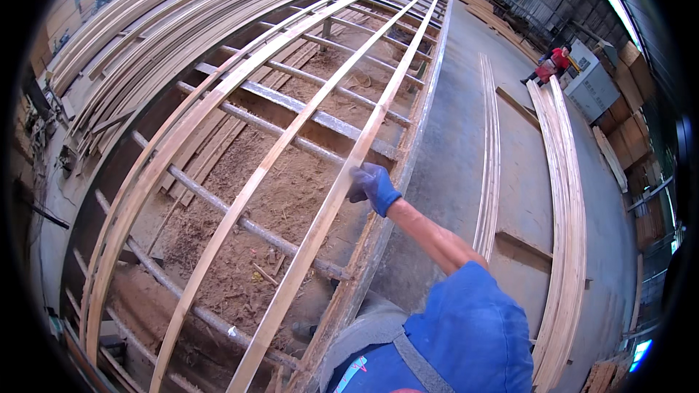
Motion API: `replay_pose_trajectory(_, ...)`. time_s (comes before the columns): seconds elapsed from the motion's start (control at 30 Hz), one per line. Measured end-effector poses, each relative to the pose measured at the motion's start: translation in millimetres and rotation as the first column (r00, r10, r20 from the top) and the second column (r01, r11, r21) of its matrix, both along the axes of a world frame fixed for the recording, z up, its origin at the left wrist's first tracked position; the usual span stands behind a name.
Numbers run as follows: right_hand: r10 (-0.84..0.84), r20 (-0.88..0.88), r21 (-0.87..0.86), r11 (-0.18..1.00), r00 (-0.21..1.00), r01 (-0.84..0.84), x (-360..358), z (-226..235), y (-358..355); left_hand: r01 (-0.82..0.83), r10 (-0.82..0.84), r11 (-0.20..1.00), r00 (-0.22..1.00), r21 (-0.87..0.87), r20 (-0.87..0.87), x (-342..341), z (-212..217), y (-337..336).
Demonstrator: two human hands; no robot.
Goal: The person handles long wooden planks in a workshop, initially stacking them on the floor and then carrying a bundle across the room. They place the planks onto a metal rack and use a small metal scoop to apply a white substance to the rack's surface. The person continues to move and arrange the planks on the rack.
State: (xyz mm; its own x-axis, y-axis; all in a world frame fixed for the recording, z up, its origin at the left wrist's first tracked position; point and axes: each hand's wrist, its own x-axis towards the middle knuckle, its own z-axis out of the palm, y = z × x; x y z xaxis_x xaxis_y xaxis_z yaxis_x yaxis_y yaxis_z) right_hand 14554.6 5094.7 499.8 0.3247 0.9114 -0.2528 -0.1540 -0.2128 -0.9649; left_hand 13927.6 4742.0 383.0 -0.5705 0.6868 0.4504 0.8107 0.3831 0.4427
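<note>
My right hand point(373, 188), in a blue glove, has its fingers curled over the right edge of a long, narrow wooden plank point(324, 222). This plank lies lengthwise across the metal rollers point(271, 239) of a long conveyor frame. To its left a second plank point(266, 167) runs roughly alongside, apart from it. Farther left, more long planks point(164, 167) lie close together on the same rollers. My right arm reaches in from the lower right in a blue short sleeve. My left hand does not show.
Sawdust point(284, 200) covers the ground beneath the rollers. The frame's right rail point(419, 138) runs beside me. Stacked boards point(138, 84) lie at the left. At the right are thin boards point(489, 160), a larger board stack point(564, 247), and a person in red point(555, 65) by a grey cabinet point(591, 91).
</note>
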Motion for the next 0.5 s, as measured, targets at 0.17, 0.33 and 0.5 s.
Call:
replay_pose_trajectory(0.17,-0.025,0.018,0.074,0.997,1.000,0.024,0,17,-6,-0.034,0.032,0.999,0.941,0.000,0.337,20,-5,29)
replay_pose_trajectory(0.33,-0.040,-0.007,0.084,0.996,0.999,0.041,-3,27,-26,-0.121,0.049,0.991,0.725,0.057,0.687,32,-17,31)
replay_pose_trajectory(0.5,-0.028,-0.023,0.022,0.999,0.999,0.029,14,-8,-47,-0.317,-0.022,0.944,0.213,0.090,0.977,34,-40,-1)
